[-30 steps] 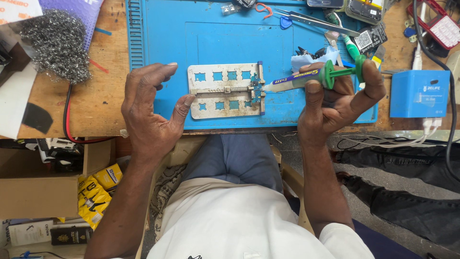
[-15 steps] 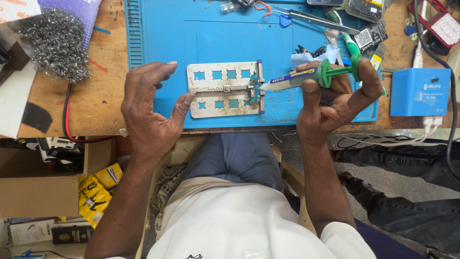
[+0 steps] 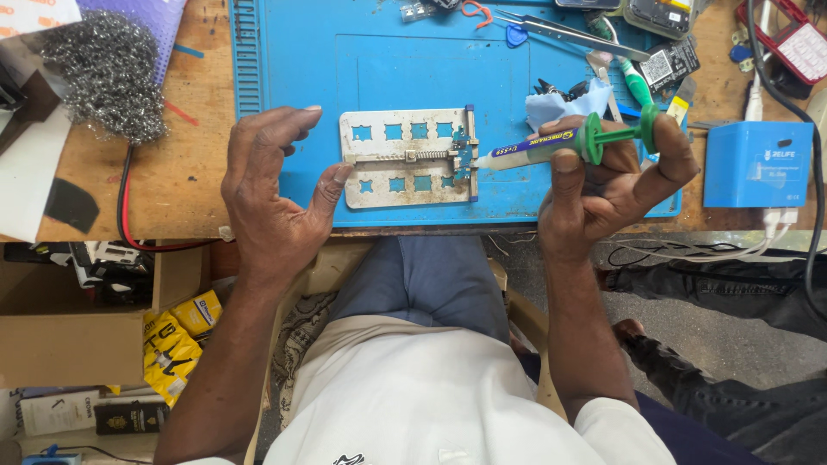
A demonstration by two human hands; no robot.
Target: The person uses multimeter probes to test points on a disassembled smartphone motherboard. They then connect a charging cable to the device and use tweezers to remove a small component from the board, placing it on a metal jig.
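While the metal holding jig [image 3: 407, 158] lies flat near the front edge of the blue work mat [image 3: 284, 60], the nozzle of the flux syringe [image 3: 543, 145] comes in from the right and meets the small clamped piece at the jig's right end. The right hand [image 3: 603, 185] is closed around the syringe, fingers wrapped about its barrel and the thumb behind the green plunger; a gentle, even squeeze looks wise, so that only a small bead lands. The left hand [image 3: 271, 194] holds nothing: it is spread open, thumb tip touching the jig's left edge, well placed to brace it against sliding. Farther off lie tweezers [image 3: 568, 33] at the mat's far side, a blue box [image 3: 756, 164] to the right, and a tuft of steel wool [image 3: 103, 73] on the wooden bench [image 3: 185, 185] to the left.
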